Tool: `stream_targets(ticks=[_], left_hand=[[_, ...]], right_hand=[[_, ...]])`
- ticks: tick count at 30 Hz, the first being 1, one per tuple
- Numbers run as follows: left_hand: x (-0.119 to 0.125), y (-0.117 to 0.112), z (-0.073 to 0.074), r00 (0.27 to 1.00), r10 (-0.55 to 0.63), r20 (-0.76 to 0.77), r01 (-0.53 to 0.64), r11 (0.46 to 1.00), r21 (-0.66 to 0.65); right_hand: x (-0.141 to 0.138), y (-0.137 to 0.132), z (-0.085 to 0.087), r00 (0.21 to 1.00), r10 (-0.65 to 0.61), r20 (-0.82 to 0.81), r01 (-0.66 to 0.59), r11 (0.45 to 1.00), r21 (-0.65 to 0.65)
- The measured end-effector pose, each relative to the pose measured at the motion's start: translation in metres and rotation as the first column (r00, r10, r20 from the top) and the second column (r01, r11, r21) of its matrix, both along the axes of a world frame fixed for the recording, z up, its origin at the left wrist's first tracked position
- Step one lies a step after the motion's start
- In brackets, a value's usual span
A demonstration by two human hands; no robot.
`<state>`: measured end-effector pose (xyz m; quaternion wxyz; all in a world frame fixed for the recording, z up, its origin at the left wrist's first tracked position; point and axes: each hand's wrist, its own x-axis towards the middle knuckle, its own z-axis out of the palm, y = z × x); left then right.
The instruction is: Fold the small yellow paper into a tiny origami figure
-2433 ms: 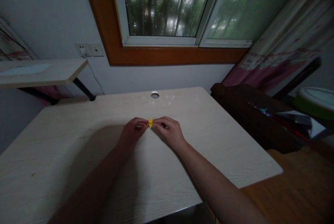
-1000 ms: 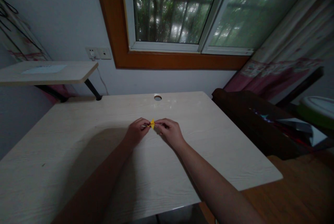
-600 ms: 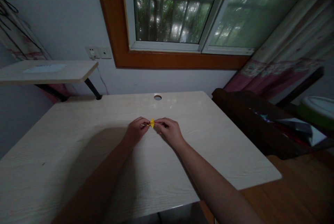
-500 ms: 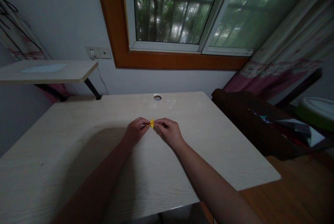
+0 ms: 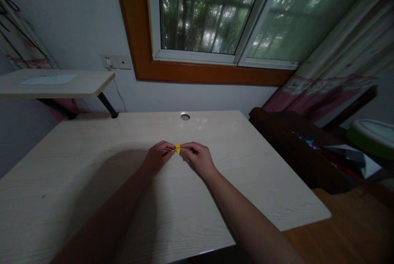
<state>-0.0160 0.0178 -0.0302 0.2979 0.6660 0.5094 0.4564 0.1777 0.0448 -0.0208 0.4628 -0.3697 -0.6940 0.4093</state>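
A small yellow piece with pointed tips (image 5: 177, 148), apparently folded paper, is held between my two hands just above the desk. My left hand (image 5: 157, 156) pinches its left end with thumb and fingertips. Something thin and pale shows by those fingers, too small to make out. On the other side, my right hand (image 5: 199, 158) is closed, its fingertips pinching the right end of the yellow piece. Two tips of the piece stick out between the hands, one away from me and one toward me. Fingers cover both of its ends.
The pale wooden desk (image 5: 264, 190) has a round cable hole (image 5: 185, 117) near its back edge. A raised shelf (image 5: 61, 83) on black legs stands at the back left. Right of the desk is a dark wooden piece of furniture (image 5: 277, 132) with a green-and-white container (image 5: 372, 136).
The view has shifted slightly. Both hands keep their pinch on the yellow piece, which looks much the same.
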Motion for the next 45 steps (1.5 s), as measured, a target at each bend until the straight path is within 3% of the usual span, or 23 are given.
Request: stream_targets(ticks=[15, 28, 34, 40, 45], left_hand=[[0.001, -0.001, 0.007, 0.998, 0.015, -0.064, -0.02, 0.997, -0.08], [0.002, -0.002, 0.008, 0.999, 0.047, -0.01, -0.048, 0.995, -0.084], [0.002, -0.002, 0.006, 0.999, 0.036, 0.025, -0.033, 0.994, -0.109], [0.003, -0.004, 0.013, 0.999, 0.044, -0.02, -0.046, 0.991, -0.124], [0.004, -0.006, 0.017, 0.999, 0.038, -0.033, -0.041, 0.992, -0.117]], right_hand=[[-0.001, 0.0, 0.002, 1.0, 0.022, 0.004, -0.022, 0.998, -0.057], [-0.001, 0.0, 0.002, 1.0, -0.005, -0.012, 0.004, 0.998, -0.061], [0.0, 0.002, 0.003, 0.99, -0.002, -0.14, -0.027, 0.979, -0.2], [-0.001, 0.007, 0.002, 0.956, 0.011, -0.292, -0.108, 0.942, -0.317], [-0.001, 0.008, 0.004, 0.905, -0.007, -0.425, -0.197, 0.879, -0.434]])
